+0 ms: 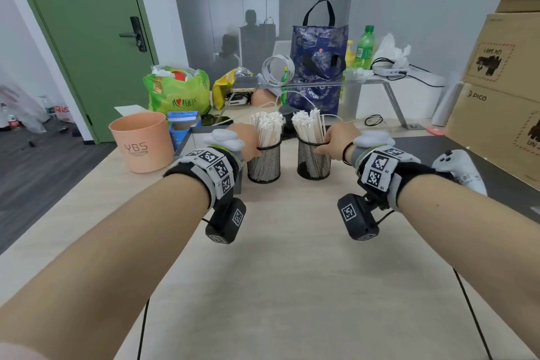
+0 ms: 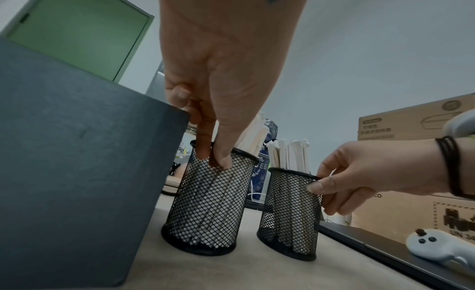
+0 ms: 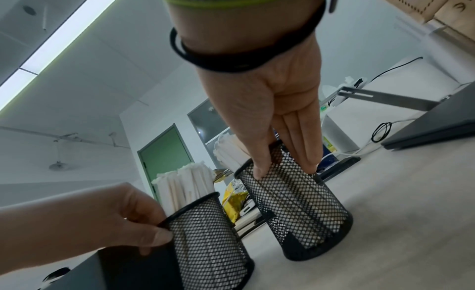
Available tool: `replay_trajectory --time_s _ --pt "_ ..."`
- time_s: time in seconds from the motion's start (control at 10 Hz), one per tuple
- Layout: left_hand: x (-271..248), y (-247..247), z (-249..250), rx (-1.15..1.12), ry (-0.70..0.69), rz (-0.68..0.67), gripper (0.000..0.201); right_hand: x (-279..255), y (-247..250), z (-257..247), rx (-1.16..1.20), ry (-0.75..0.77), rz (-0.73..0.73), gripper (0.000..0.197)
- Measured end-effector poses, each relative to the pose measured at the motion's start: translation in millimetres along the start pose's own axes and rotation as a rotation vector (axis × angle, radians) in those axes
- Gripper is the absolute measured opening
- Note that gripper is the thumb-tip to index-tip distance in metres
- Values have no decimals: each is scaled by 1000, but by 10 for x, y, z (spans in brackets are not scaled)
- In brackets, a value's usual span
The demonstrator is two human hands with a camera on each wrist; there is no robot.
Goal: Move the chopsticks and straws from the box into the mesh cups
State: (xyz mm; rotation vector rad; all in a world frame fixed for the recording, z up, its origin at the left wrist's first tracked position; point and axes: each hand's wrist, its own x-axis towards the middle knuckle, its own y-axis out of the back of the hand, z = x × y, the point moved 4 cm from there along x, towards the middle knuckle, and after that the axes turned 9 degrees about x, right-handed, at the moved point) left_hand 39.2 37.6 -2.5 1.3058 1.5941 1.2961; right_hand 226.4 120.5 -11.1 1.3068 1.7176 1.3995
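While arms reach forward, each hand pinches a mesh cup rim.

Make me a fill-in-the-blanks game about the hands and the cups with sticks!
1. Each hand grips the rim of a black ____ cup.
2. The left hand holds the left cup, next to the grey ____.
3. The right hand holds the right cup, and a ____ hair tie circles that wrist.
4. The paper-wrapped sticks in both cups stand ____.

Missing words: mesh; box; black; upright
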Motion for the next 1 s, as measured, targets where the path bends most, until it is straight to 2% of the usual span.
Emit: replay_trajectory --time_s 0.1,0.2,0.4,0.5,0.6,0.7,0.8,0.9,1.0 --pt "68 -11 -33 -23 33 -23 40 -15 -25 -107 28 19 -1 52" --pt "102 -17 -25 -46 17 -86 45 -45 -25 -203 14 26 7 51" --pt "66 -41 -54 -11 41 -18 41 -99 -6 -284 18 34 34 37" --pt "74 -34 -43 -45 40 -10 40 -131 -1 -301 20 34 29 39" --pt "34 -25 -59 -27 42 -21 31 -173 5 -319 37 17 19 47" --pt "-3 13 -56 -46 24 -3 17 -205 17 -334 44 23 5 40" --pt "-90 87 -43 -68 14 -22 20 -303 101 -340 68 36 20 43" --pt "-153 104 -103 -172 41 25 23 -401 189 -338 73 34 21 37" --pt "-187 166 -154 -284 41 81 17 -445 408 -258 268 10 47 33"
